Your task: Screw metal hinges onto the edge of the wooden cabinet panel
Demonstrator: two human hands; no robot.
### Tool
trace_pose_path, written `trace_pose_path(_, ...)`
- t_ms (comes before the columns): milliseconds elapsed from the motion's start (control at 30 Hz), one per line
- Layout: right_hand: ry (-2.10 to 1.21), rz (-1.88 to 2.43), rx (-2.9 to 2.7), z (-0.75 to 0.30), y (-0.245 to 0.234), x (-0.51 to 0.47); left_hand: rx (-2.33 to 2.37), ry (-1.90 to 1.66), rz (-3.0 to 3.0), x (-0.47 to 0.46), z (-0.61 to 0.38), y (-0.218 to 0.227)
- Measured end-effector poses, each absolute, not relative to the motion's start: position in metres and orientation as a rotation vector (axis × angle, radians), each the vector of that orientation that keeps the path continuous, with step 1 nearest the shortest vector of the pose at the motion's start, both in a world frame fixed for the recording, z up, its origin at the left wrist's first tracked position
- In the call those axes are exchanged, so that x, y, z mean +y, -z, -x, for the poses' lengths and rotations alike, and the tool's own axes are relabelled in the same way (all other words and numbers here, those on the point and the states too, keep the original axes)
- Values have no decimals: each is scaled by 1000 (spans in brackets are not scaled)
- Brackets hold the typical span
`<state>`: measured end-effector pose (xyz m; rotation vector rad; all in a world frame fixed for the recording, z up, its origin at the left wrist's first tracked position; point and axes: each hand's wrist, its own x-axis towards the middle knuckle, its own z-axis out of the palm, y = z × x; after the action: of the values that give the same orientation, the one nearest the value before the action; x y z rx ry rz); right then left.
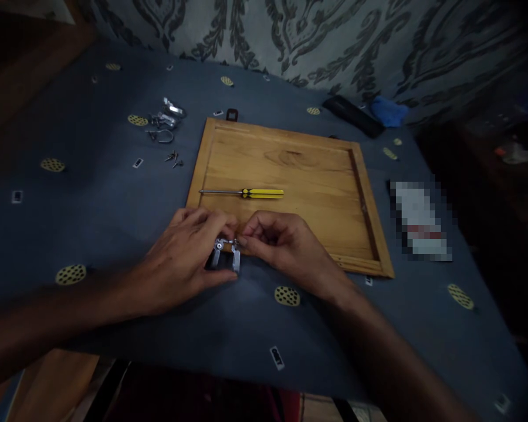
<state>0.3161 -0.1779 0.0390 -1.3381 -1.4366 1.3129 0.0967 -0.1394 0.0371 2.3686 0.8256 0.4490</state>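
Observation:
My left hand (189, 255) is closed on a small silvery metal fitting (236, 260) with two leg-like prongs, held at the near edge of the wooden panel (246, 155). The thumb presses one prong from below, and the fingers curl over the top. A round screw head shows on the fitting's left part. Close beside it, my right hand (286, 243) is pinched, its fingertips touching the fitting's right corner. What they hold, if anything, is too small to make out. A yellow and black screwdriver (263, 193) lies across the framed panel, tip to the left.
Several metal fittings (167, 120) and loose screws (173, 158) lie left of the panel. A black case (354, 116) and a blue cloth (389, 111) are at the back right. A blurred-out flat object (420, 220) lies right of the panel on the patterned blue tablecloth (127, 328).

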Motion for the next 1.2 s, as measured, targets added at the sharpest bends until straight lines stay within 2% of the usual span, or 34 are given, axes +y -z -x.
trace_pose_path(500,-1310,1298,-1392,-317,-38,-184,854,-404,-2397,-138,-98,-40)
trace_pose_path(867,-1006,1226,-1615,-319,-28,-188,855,-428,-2399,-139,-95,-39)
trace_pose_path(1200,-939,1340,-1622,-316,-27,-191,841,-415,-2405,-138,-96,-39)
